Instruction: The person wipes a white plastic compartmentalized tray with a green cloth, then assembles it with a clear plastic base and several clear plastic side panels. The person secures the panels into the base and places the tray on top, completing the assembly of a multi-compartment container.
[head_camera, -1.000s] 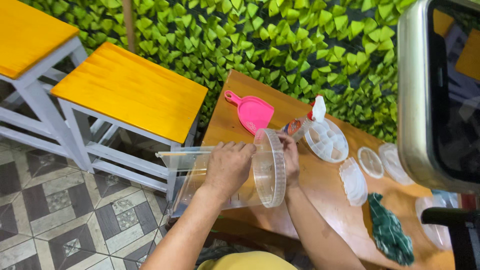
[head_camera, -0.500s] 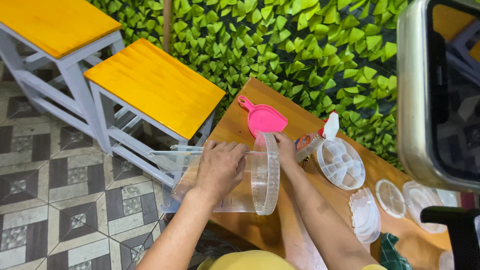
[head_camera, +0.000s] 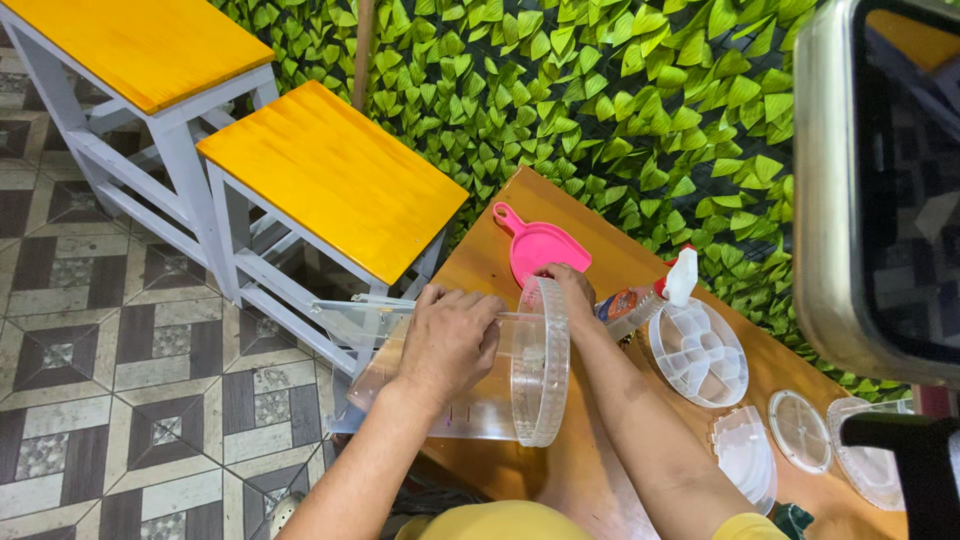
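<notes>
The clear plastic container (head_camera: 470, 375) lies on its side over the near-left edge of the wooden table (head_camera: 590, 470), its square base jutting out past that edge above the tiled floor (head_camera: 120, 400) and its round rim facing the table's middle; the left hand (head_camera: 450, 340) lies spread over the container's upper wall, fingers curled down around it, pressing and steadying it; the right hand (head_camera: 570, 285) is closed on the top of the round rim, thumb side hidden behind the plastic. On the table beyond the container lies a pink dustpan (head_camera: 535, 245); to its right a spray bottle (head_camera: 650, 295) on its side, then a round divided tray (head_camera: 698, 352) and several clear lids (head_camera: 745, 455). The container looks light, thin-walled and stiff yet crackable, and smooth enough to slip; the thick rim and the flat side walls seem the surest holds, better with both hands than one.
</notes>
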